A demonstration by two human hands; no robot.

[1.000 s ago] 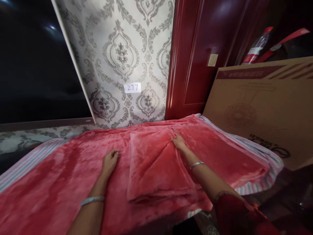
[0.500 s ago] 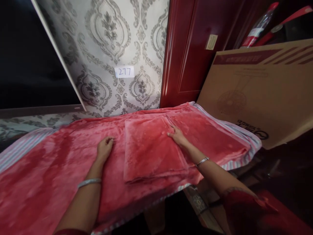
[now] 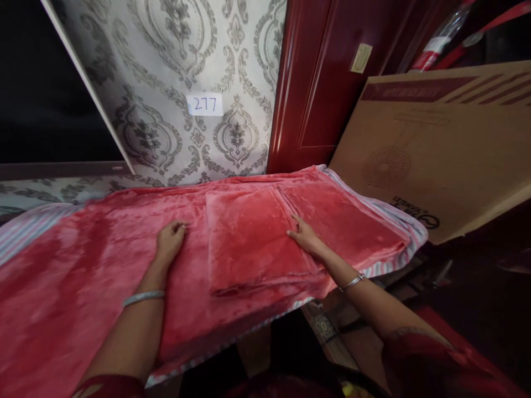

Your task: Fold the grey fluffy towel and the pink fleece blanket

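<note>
A folded square of red plush cloth (image 3: 253, 237) lies on a larger red plush blanket (image 3: 112, 265). Its near edge shows stacked layers. My right hand (image 3: 306, 236) rests on the right side of the folded cloth, with thumb and fingers apart. To the left of the cloth, and apart from it, my left hand (image 3: 171, 240) is on the blanket with its fingers curled in; I see nothing in them. Each wrist has a silver-coloured bangle.
A striped sheet (image 3: 31, 229) shows beneath the blanket's edges. At the right stands a large cardboard box (image 3: 435, 149), with a plastic bottle (image 3: 437, 44) behind its top edge. A dark screen (image 3: 50, 94) hangs at the left, and a dark red door (image 3: 319, 83) is behind.
The view has tilted and shifted slightly. My left hand stays curled left of the folded cloth; my right hand has slid slightly rightward along the cloth's right side.
</note>
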